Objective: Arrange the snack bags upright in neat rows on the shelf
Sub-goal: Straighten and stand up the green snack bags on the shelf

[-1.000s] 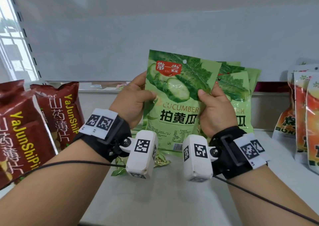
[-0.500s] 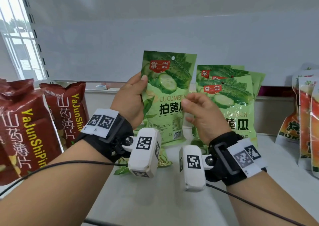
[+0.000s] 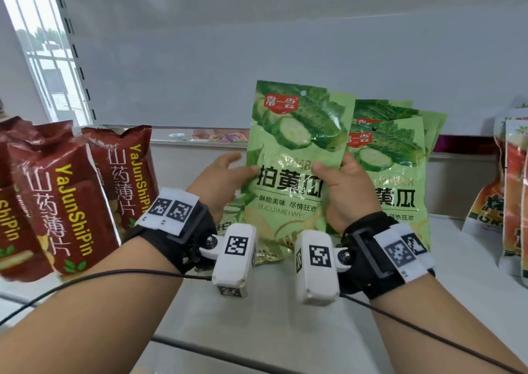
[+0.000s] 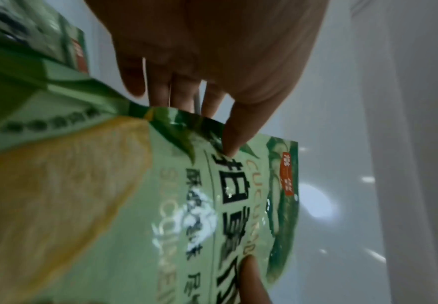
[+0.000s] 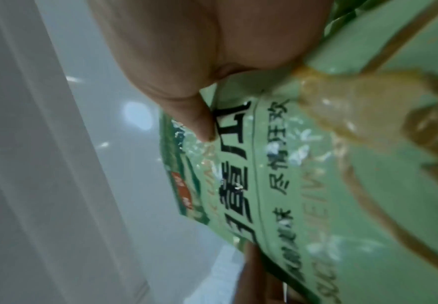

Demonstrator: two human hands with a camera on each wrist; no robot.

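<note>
At the middle of the shelf [image 3: 285, 310], a green cucumber snack bag [image 3: 294, 156] is held upright by its two side edges. It is pinched by the left hand [image 3: 220, 185] and by the right hand [image 3: 345, 193], thumbs in front; half a second ago it was gripped by the left alone. Just behind and to its right, the standing green bags [image 3: 400, 156] are now more covered, so placement at the front of that row seems close. Red-brown bags [image 3: 71, 190] are ranged further left, orange bags [image 3: 514, 190] further right.
</note>
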